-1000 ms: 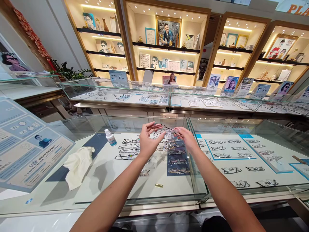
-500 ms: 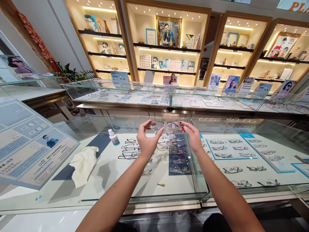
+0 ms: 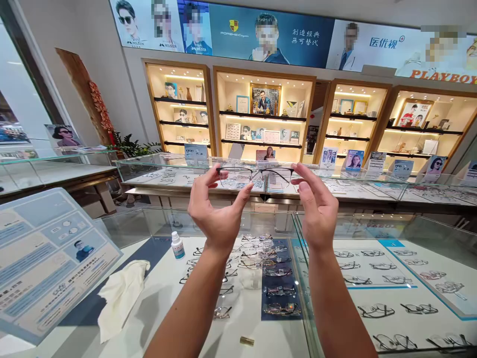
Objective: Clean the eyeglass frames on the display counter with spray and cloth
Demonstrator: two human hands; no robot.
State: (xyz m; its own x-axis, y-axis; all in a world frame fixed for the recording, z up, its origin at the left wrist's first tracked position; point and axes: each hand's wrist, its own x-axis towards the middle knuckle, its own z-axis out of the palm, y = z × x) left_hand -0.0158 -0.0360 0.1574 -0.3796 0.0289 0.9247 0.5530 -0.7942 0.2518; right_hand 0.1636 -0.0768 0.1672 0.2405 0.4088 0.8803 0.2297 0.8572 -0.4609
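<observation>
A pair of dark-rimmed eyeglasses (image 3: 255,175) with clear lenses is held up level above the glass counter. My left hand (image 3: 219,211) pinches its left end, the thumb reaching up near the bridge. At the other end, my right hand (image 3: 317,206) grips the right corner between fingers and thumb. Below them, several rows of eyeglasses (image 3: 280,290) lie in the display case, some on a dark blue strip. To the left are a small white bottle (image 3: 178,247) with a blue label and a crumpled cream cloth (image 3: 122,298).
A light blue printed board (image 3: 48,263) leans at the left. A small gold bar (image 3: 246,341) lies near the front. More eyeglasses (image 3: 376,311) fill the right-hand case. Beyond stands another glass counter (image 3: 208,174), with lit shelves (image 3: 263,117) behind.
Both hands have raised the eyeglasses higher and closer to the camera. The view has tilted up, bringing wall posters into sight. The bottle and cloth stay on the counter.
</observation>
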